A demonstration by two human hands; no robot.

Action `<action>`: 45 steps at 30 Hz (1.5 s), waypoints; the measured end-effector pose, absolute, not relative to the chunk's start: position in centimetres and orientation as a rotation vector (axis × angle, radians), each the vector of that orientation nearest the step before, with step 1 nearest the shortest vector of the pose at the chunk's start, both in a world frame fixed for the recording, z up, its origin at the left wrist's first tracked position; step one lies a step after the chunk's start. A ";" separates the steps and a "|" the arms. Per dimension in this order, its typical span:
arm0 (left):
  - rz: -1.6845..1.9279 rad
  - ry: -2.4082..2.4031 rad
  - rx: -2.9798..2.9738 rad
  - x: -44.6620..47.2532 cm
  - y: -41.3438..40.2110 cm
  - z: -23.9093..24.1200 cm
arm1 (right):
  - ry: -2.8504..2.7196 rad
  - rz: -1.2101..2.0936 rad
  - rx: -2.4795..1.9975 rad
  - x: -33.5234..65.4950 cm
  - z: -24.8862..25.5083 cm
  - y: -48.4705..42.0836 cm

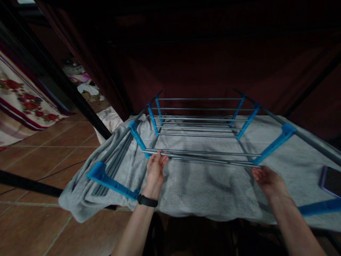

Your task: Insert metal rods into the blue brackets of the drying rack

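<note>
A rack of grey metal rods (198,135) with blue plastic connectors (277,142) lies on a grey towel (202,188). My left hand (156,170), with a black band on the wrist, pinches the left end of a bundle of loose grey rods (205,159) that stretches across the front of the rack. My right hand (266,177) has its fingers curled at the right end of the same bundle, next to a blue side piece. Both hands are closed on the rods.
A dark phone (331,181) lies on the towel at the right edge. More rods and a blue bar (110,183) rest at the left. Terracotta floor tiles (48,142) spread to the left, a floral cloth (23,99) beyond. A dark red curtain (213,60) hangs behind.
</note>
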State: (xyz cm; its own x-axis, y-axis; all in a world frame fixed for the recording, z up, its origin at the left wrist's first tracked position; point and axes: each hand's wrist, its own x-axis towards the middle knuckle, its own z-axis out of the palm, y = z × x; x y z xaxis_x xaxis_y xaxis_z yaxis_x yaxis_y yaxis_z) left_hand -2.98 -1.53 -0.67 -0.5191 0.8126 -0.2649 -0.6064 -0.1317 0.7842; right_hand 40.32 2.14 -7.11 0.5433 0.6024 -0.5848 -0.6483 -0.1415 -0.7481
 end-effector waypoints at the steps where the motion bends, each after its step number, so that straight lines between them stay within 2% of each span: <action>1: 1.809 1.110 0.285 -2.8 -1.5 -0.8 | 0.043 1.084 -1.327 40.3 -7.1 2.1; 18: 1.703 1.090 0.383 -0.6 -1.9 -1.4 | 0.056 1.119 -1.342 39.9 -6.8 2.2; 36: 1.883 1.134 0.240 -5.0 -1.3 0.4 | 0.048 1.099 -1.343 40.2 -6.4 1.9; 45: 1.854 1.123 0.270 -4.6 -1.4 -0.1 | 0.047 1.091 -1.356 40.1 -6.6 1.9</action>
State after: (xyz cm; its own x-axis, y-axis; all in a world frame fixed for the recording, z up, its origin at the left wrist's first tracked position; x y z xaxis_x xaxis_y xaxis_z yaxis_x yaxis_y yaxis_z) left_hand -4.62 -1.40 -0.06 -0.5516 0.7942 -0.2549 -0.5937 -0.1593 0.7887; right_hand 40.13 1.91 -6.59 0.5401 0.5931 -0.5971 -0.6422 -0.1682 -0.7479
